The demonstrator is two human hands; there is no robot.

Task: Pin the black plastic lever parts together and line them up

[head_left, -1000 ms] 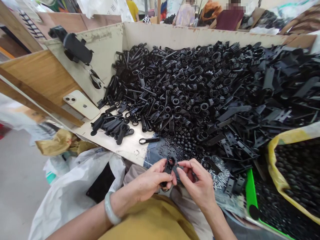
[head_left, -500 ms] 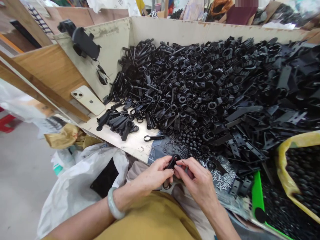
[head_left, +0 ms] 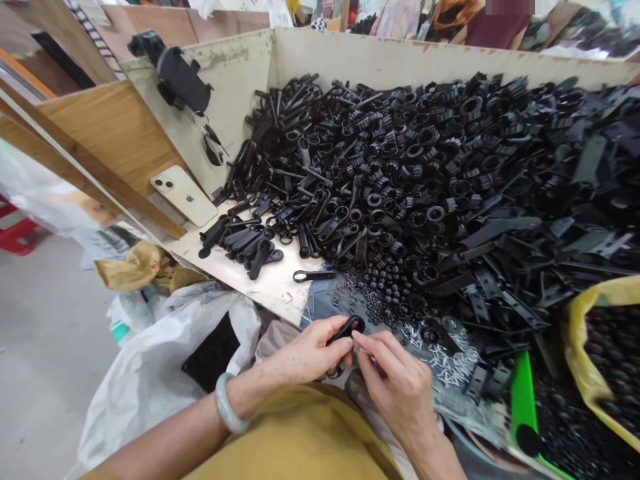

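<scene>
I note left hand (head_left: 306,353) gripping a black plastic loop-ended part (head_left: 347,327); right hand (head_left: 397,373) pinching a tiny piece (head_left: 361,343), kind unclear, at its loop; next calls for steady alignment.

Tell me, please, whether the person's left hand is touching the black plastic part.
Touching: the head view plainly shows the left hand holding the black plastic part between thumb and fingers.

Shallow pale-painted wooden bin (head_left: 380,57): bare board floor (head_left: 250,283) at near-left corner, carrying loose black plastic handles (head_left: 245,243), single ring-ended handle (head_left: 314,275). Denim scrap (head_left: 320,307) just beside it. Black plastic ring parts (head_left: 400,180) heaped across rest; white smartphone (head_left: 184,196) against left wall.
</scene>
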